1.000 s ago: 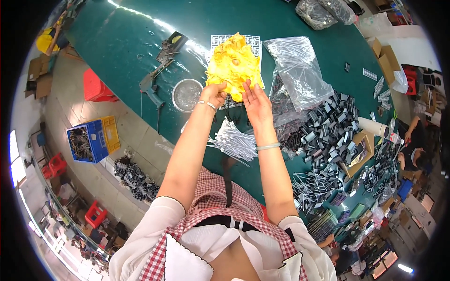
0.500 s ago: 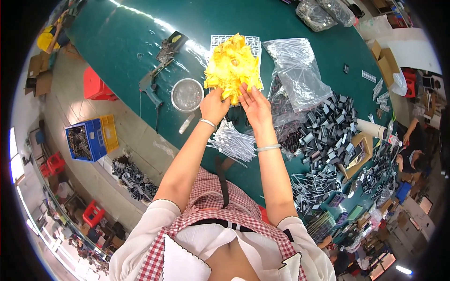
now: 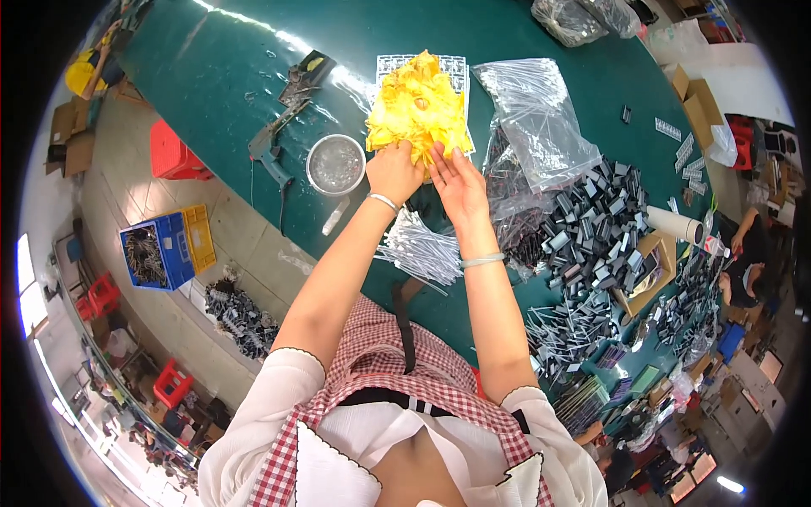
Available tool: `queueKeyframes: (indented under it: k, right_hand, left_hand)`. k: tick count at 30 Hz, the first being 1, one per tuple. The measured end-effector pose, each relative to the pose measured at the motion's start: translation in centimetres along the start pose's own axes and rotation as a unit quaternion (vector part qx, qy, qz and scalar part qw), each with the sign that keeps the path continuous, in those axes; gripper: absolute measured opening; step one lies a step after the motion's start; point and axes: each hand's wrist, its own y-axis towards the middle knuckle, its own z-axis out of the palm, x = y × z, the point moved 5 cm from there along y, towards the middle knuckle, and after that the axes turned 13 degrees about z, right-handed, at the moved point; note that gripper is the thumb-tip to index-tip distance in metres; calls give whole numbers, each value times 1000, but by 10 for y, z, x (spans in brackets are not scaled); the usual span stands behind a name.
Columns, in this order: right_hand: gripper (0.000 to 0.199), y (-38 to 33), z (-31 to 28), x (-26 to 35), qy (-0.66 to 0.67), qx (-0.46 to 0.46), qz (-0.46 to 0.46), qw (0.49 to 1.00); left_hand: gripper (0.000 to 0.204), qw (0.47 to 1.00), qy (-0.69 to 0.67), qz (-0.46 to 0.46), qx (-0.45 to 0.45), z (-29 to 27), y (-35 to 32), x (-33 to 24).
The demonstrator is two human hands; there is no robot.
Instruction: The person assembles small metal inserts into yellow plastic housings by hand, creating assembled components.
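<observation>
- Left hand (image 3: 394, 171) closed on the near edge of the yellow pile (image 3: 418, 106), fingers curled into it and hidden from above.
- Right hand (image 3: 456, 180) flat and spread, fingers (image 3: 446, 157) touching the same near edge, gripping nothing visible.
- Yellow pile heaped on a white grid tray (image 3: 457, 69), just beyond both sets of fingers, on the green worktop (image 3: 236, 51).
- Round metal bowl (image 3: 335, 164) just left of the left fingers.
- Clear plastic bags (image 3: 541, 127) just right of the right fingers.
- Bundle of white strips (image 3: 422, 251) below the wrists, nearer the body.
- Dark grey clips (image 3: 591, 237) heaped further right.
</observation>
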Motion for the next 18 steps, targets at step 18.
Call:
queueKeyframes:
  k: [18]
  right_hand:
    - [17, -1, -4, 0, 51, 5, 11, 999]
  left_hand:
    - [27, 986, -114, -79, 95, 4, 14, 34]
